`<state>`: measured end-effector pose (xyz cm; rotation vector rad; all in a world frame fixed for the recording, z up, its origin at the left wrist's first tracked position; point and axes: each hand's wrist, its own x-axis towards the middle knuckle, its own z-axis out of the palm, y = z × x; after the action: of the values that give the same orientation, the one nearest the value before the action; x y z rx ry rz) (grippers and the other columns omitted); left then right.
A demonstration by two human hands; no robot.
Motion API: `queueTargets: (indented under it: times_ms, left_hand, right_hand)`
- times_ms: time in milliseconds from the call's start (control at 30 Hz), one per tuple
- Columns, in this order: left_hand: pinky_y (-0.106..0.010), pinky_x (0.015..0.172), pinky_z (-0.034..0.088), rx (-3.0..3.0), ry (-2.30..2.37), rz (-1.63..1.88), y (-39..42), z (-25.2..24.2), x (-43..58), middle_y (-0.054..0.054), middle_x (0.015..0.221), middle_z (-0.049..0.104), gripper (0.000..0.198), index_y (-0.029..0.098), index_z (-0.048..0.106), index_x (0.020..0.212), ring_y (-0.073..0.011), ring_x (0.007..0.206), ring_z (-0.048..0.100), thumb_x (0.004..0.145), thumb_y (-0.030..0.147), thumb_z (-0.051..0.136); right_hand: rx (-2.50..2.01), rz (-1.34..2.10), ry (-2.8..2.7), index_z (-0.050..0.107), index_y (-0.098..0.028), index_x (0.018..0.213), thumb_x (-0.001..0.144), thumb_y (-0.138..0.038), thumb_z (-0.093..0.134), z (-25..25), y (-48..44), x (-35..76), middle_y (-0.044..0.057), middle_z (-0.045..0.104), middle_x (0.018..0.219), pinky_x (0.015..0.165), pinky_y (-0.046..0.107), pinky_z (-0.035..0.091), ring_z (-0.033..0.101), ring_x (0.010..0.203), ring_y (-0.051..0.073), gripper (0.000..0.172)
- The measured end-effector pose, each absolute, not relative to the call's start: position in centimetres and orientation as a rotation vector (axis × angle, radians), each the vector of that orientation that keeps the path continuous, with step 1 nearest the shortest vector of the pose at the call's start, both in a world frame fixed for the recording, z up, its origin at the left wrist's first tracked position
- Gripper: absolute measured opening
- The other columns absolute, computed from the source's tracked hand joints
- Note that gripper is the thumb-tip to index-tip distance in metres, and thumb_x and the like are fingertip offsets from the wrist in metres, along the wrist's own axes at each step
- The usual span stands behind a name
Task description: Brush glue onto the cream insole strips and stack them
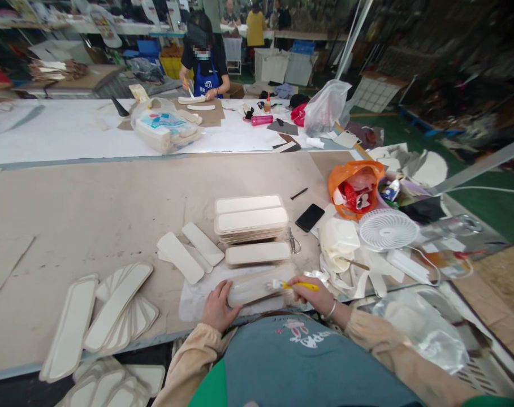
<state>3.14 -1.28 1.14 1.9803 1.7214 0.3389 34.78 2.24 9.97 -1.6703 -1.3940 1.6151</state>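
In the head view, my right hand (314,294) is closed around the yellow handle of a flat brush (287,285). The brush's pale bristles touch a long, translucent whitish strip with rounded ends (252,288) on the table in front of me. At the strip's left end, my left hand (218,306) holds it between thumb and fingers. A pale sheet (191,297) lies beneath the strip. Just beyond is a cream rounded panel (257,254), with a taller stack of similar panels (251,217) behind it. Loose white strips (180,257) lie to the left.
Fanned panels (121,308) lie at the left table edge. Scissors (294,242), a phone (310,217), a white fan (388,229) and an orange bag (337,181) are on the right. Across the table, a co-worker (203,62) brushes a pale strip.
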Motion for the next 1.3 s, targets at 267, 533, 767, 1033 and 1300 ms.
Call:
queueTargets:
  times_ms: [267, 533, 767, 1033, 1300]
  left_hand:
    - [-0.043, 0.1, 0.041, 1.962, 1.715, 0.306, -1.1, 1.5, 3.1, -0.015, 0.136, 0.047, 0.072, 0.017, 0.046, 0.131, -0.0296, 0.12, 0.049, 0.066, 0.037, 0.07]
    - [-0.045, 0.103, 0.038, 1.935, 1.704, 0.311, -1.3, 1.2, 3.1, -0.015, 0.137, 0.045, 0.072, 0.017, 0.044, 0.133, -0.0299, 0.123, 0.046, 0.069, 0.041, 0.068]
    - [-0.044, 0.102, 0.041, 1.928, 1.685, 0.333, -0.9, 1.6, 3.0, -0.015, 0.135, 0.048, 0.071, 0.016, 0.047, 0.13, -0.0301, 0.121, 0.048, 0.067, 0.039, 0.07]
    - [-0.045, 0.101, 0.042, 1.981, 1.684, 0.354, -0.9, 0.9, 2.8, -0.014, 0.134, 0.048, 0.068, 0.018, 0.047, 0.129, -0.0306, 0.118, 0.05, 0.069, 0.041, 0.068]
    - [-0.045, 0.101, 0.042, 1.981, 1.705, 0.375, -0.9, 0.4, 2.9, -0.014, 0.133, 0.05, 0.067, 0.019, 0.048, 0.129, -0.0307, 0.119, 0.05, 0.069, 0.041, 0.068]
  right_hand:
    - [-1.38, 1.951, -1.537, 0.069, -0.018, 0.091, 0.075, -0.026, 0.054, 6.9, 3.1, 26.3, -0.003, 0.062, 0.056, 0.049, 0.019, 0.043, 0.052, 0.046, 0.008, 0.024]
    - [-1.631, 1.694, -1.537, 0.07, -0.018, 0.088, 0.076, -0.025, 0.053, 8.0, 3.4, 32.3, -0.002, 0.061, 0.053, 0.048, 0.019, 0.043, 0.053, 0.047, 0.009, 0.022]
    - [-1.378, 1.945, -1.28, 0.067, -0.016, 0.092, 0.073, -0.029, 0.056, 7.3, 3.9, 26.9, -0.002, 0.063, 0.058, 0.047, 0.019, 0.043, 0.05, 0.045, 0.008, 0.026]
    - [-1.575, 1.851, -1.145, 0.067, -0.016, 0.086, 0.069, -0.024, 0.053, 6.1, 4.6, 28.9, -0.003, 0.06, 0.05, 0.043, 0.018, 0.038, 0.047, 0.04, 0.008, 0.024]
    - [-1.819, 1.567, -1.141, 0.068, -0.015, 0.088, 0.069, -0.03, 0.053, 7.6, 3.8, 37.9, -0.002, 0.06, 0.051, 0.043, 0.02, 0.039, 0.048, 0.042, 0.01, 0.028]
